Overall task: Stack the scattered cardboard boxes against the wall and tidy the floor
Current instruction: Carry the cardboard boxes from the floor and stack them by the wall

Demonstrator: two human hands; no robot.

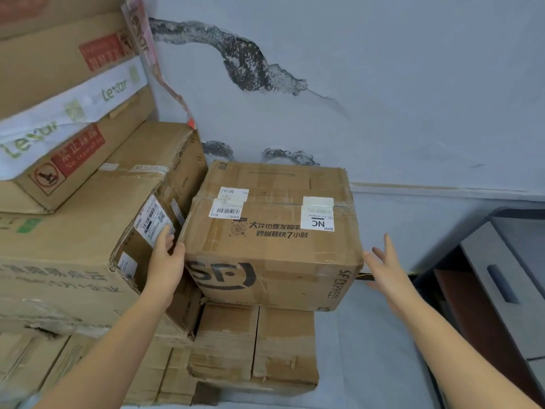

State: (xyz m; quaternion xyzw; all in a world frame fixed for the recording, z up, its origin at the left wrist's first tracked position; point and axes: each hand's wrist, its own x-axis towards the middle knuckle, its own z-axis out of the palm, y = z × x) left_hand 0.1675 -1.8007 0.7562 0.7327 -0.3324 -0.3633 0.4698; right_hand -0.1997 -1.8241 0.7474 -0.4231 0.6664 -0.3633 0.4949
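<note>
Left of the left hand's fingers [168, 238] rises a stack of large brown cardboard cartons [67, 231], the top one banded with white Lexar tape, all pushed back toward the cracked pale-blue wall [383, 84]. The left hand [163, 262] lies in the narrow gap between that stack and the brown SF Express cardboard box [274, 228]; its fingers look fairly straight, tips against a white shipping label on the carton beside them, thumb against the box's left edge, gripping nothing that I can see (likely steadying or nudging the box into line). Just right of those fingers, the SF box sits on a flatter, battered brown cardboard box [253, 346], its far edge close to the wall, so this piece of stacking appears about done. Right of the box, the right hand [386, 270] hovers open, fingers spread, just beside the box's right corner and holding nothing. Further right stands a grey drawer cabinet [501, 276].
</note>
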